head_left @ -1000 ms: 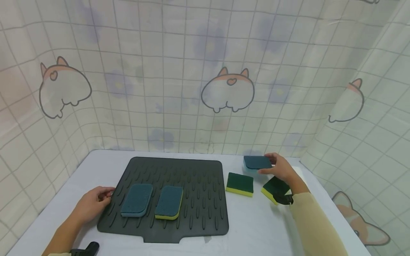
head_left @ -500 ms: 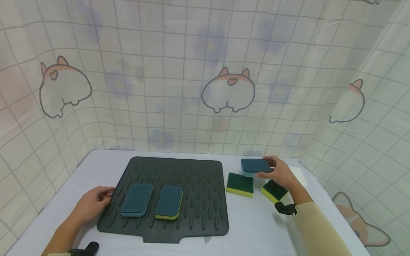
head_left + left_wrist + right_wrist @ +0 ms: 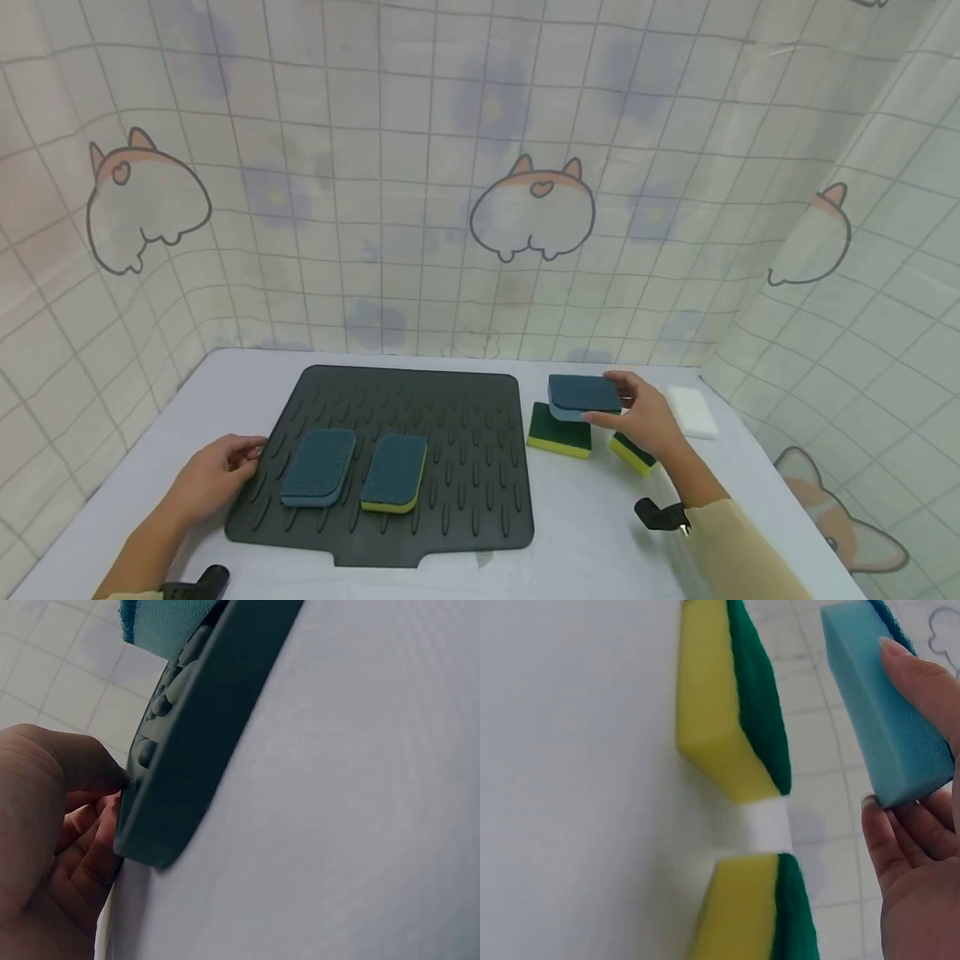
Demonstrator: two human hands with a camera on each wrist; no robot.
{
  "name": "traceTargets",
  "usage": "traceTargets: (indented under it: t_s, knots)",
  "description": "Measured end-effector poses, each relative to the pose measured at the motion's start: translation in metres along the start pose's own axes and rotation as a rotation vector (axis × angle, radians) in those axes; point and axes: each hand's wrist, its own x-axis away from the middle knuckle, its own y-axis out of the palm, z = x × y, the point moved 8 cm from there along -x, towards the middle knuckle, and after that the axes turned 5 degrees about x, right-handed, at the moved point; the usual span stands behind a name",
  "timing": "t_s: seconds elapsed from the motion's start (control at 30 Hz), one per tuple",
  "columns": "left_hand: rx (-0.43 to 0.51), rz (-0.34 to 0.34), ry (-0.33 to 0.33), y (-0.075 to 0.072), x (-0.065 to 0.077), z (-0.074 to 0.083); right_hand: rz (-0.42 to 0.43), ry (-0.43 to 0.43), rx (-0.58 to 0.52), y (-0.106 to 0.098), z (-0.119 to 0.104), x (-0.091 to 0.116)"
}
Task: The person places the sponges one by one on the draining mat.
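On the white table, the dark mat, covered in raised oblong studs, has its tab facing the person, and the left hand pinches its left edge between thumb and fingers. Right of the mat, toward the back, the right hand grips one end of a blue sponge, a block of pale foam capped with a darker, rougher layer. It's held off the table near a green-topped sponge, dark face up, its long axis running left to right.
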Motion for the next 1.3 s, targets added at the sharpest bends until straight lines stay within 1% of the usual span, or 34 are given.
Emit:
traceTargets:
  t_s: [0.2, 0.47, 0.7, 0.87, 1.07, 1.3]
  knots:
    - [0.0, 0.004, 0.01, -0.001, 0.0, 0.002, 0.025, -0.007, -0.012, 0.009, -0.017, 0.014]
    - [-0.001, 0.01, 0.022, 0.0, -0.001, 0.002, 0.06, -0.049, -0.009, 0.019, -0.031, 0.027]
    - [0.0, 0.008, 0.039, -0.001, -0.002, 0.003, 0.056, -0.044, -0.074, 0.027, -0.042, 0.042]
    - [-0.002, 0.001, 0.045, 0.0, -0.002, 0.001, 0.045, -0.05, -0.112, 0.037, -0.05, 0.051]
    - [0.0, -0.016, 0.066, 0.0, -0.002, 0.0, 0.029, -0.025, -0.144, 0.053, -0.057, 0.061]
    - [0.032, -0.068, 0.076, 0.0, -0.001, -0.003, 0.026, 0.003, -0.166, 0.068, -0.062, 0.07]
